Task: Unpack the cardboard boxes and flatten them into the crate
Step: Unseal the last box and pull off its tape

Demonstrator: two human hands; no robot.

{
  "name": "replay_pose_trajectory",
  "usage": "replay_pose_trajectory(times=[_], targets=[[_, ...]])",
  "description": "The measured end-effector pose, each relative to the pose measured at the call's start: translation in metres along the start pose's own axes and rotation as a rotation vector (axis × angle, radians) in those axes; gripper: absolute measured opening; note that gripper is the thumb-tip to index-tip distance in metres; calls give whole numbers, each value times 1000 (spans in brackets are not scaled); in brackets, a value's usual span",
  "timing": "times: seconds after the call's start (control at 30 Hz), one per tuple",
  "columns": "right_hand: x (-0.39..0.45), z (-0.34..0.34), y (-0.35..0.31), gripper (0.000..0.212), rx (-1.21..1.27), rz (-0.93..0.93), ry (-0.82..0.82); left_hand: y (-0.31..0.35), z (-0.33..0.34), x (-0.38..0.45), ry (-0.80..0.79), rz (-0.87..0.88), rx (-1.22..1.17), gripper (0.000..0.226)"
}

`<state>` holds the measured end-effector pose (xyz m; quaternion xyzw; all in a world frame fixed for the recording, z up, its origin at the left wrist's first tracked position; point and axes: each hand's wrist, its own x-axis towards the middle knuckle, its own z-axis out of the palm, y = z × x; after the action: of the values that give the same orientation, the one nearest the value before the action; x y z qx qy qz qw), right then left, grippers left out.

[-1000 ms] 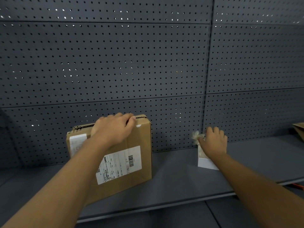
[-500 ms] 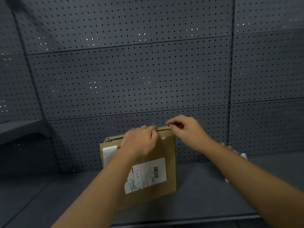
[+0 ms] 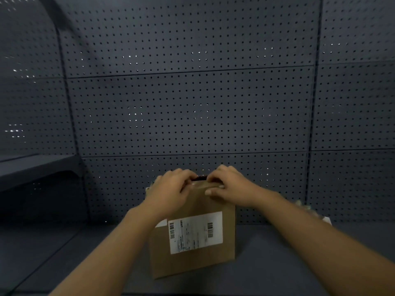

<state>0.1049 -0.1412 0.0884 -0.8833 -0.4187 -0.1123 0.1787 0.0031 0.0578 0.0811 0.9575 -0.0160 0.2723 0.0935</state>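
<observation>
On the grey shelf, near its front edge, stood the cardboard box, upright on its narrow side with a white shipping label facing the camera. Both hands met at its top edge: the left hand curled over the left part of that edge, and the right hand pinched the right part, thumb on the front face and fingers folded behind. A dark slit showed between the two hands, which suggested the mouth was starting to part. Step in hand, judged: opening the box to unpack it. Done well, one hand would steady the box while the other draws the flap away evenly, so the board does not tear or tip. Behind stood a perforated back panel; at far right a pale object lay partly hidden by the right forearm. No crate was visible.
</observation>
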Motion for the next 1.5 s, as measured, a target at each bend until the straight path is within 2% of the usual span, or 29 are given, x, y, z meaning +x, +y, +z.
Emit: replay_pose_trajectory(times=[0.1, 0.23, 0.3, 0.4, 0.47, 0.53, 0.6, 0.7, 0.8, 0.9, 1.0, 1.17, 1.4, 1.5], targets=[[3, -2, -8, 33, 46, 39, 41, -10, -3, -7, -78, -43, 118, 38], [7, 6, -14, 25, 34, 114, 3, -17, -7, -13, -130, -79, 34, 39], [9, 8, -14, 27, 87, 162, -10, -21, -9, -11, -155, -109, 52, 39], [11, 4, -10, 36, 176, 177, 15, -26, -16, -6, -147, -152, -3, 59], [10, -6, -11, 46, 146, 156, 45, -25, -23, -3, -114, -151, -19, 68], [9, -15, -15, 50, 59, 90, 79, -24, -30, -1, -86, -149, -2, 62], [7, -21, -22, 42, -62, -12, 99, -26, -36, 2, -78, -156, -4, 52], [5, -26, -29, 37, -187, -117, 103, -33, -45, 7, -179, -142, -3, 57], [0, -34, -33, 34, -108, -94, -13, -36, -58, 10, -334, -93, -46, 59], [-3, -35, -34, 27, -3, -106, -123, -39, -66, 8, -445, -57, -82, 45], [-2, -32, -33, 29, 18, -117, -147, -43, -60, 4, -526, -30, 21, 30], [5, -26, -24, 49, 13, -58, -160, -46, -56, 2, -429, -4, 280, 37], [-1, -18, -18, 62, -57, 31, -68, -53, -51, -3, -386, -14, 264, 41], [-5, -13, -20, 56, 0, 20, -3, -50, -50, -6, -389, -2, 279, 37]])
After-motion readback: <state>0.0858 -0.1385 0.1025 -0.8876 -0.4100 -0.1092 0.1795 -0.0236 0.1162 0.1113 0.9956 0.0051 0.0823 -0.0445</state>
